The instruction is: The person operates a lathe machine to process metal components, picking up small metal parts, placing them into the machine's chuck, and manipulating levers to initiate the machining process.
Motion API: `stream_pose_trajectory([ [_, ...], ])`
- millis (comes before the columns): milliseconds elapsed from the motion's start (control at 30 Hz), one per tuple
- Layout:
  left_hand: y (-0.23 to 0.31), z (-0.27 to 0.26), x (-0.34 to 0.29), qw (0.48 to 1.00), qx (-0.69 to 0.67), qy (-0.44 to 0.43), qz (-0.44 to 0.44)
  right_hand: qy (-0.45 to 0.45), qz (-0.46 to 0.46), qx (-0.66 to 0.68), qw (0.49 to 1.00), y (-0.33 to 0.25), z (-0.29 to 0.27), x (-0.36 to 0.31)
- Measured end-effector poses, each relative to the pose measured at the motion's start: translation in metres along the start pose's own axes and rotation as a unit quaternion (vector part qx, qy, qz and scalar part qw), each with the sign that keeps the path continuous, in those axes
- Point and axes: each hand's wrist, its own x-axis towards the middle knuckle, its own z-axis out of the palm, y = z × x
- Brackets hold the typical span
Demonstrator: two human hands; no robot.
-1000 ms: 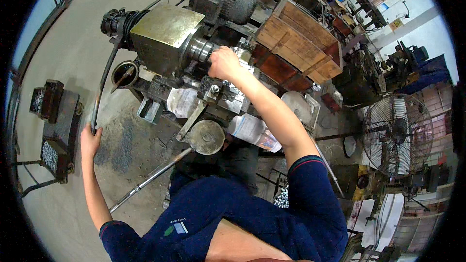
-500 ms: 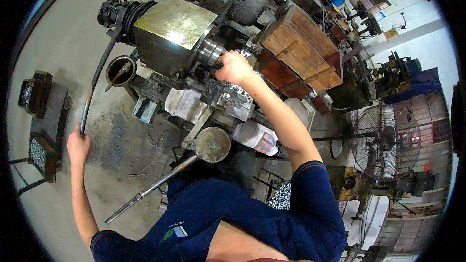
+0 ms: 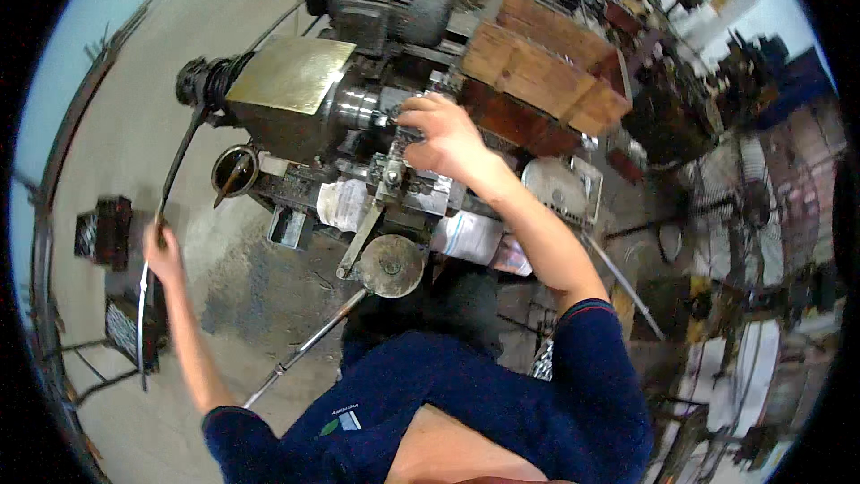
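On the left, my left hand (image 3: 162,253) is wrapped round a long metal lever (image 3: 179,161), which runs up to the far-left end of a dark, oily lathe with a brassy cover plate (image 3: 294,72). My right hand (image 3: 443,136) hovers just right of the shiny round chuck (image 3: 358,110), thumb and fingers apart. A small bright metal piece (image 3: 383,118) shows at the chuck's face, by my fingertips; I cannot tell whether they touch it. Below that hand lies the tool slide (image 3: 391,176), with metal chips around it.
A wooden crate (image 3: 546,72) stands behind the right hand, and an electric motor (image 3: 394,9) behind the lathe. Nearer me are a round disc (image 3: 391,266) and a slanting handle (image 3: 309,345). Bins of small metal parts (image 3: 130,327) stand at the left. A fan (image 3: 730,188) is at the right.
My right hand has come back from the chuck and its fingers have spread, uncovering the bright piece. My left hand still grips the lever, whose lower end now shows. The whole view has shifted.
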Motion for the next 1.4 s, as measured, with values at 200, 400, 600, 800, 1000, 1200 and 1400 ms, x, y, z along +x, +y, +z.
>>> stream_pose_trajectory([
  [200,-0.031,0.157,-0.127,0.906,0.067,-0.396,-0.132,-0.017,0.169,-0.028,0.985,0.021,-0.072,-0.126],
  [400,-0.005,0.183,-0.085,0.808,0.306,-0.475,0.167,-0.066,0.481,-0.126,0.865,0.05,-0.127,-0.299],
  [600,0.018,0.16,-0.083,0.859,0.242,-0.448,0.056,-0.164,0.651,-0.34,0.659,0.076,-0.154,-0.533],
  [800,-0.061,0.098,-0.128,0.844,0.119,-0.497,-0.162,-0.171,0.696,-0.281,0.638,0.006,-0.112,-0.529],
  [1000,-0.05,0.059,-0.183,0.745,0.026,-0.58,-0.328,-0.075,0.701,-0.102,0.702,-0.11,-0.064,-0.479],
  [1200,-0.031,0.073,-0.185,0.751,-0.002,-0.587,-0.303,-0.009,0.69,-0.019,0.723,-0.136,-0.033,-0.463],
  [1400,-0.023,0.102,-0.165,0.796,-0.029,-0.551,-0.248,-0.043,0.642,0.041,0.764,-0.116,-0.033,-0.492],
])
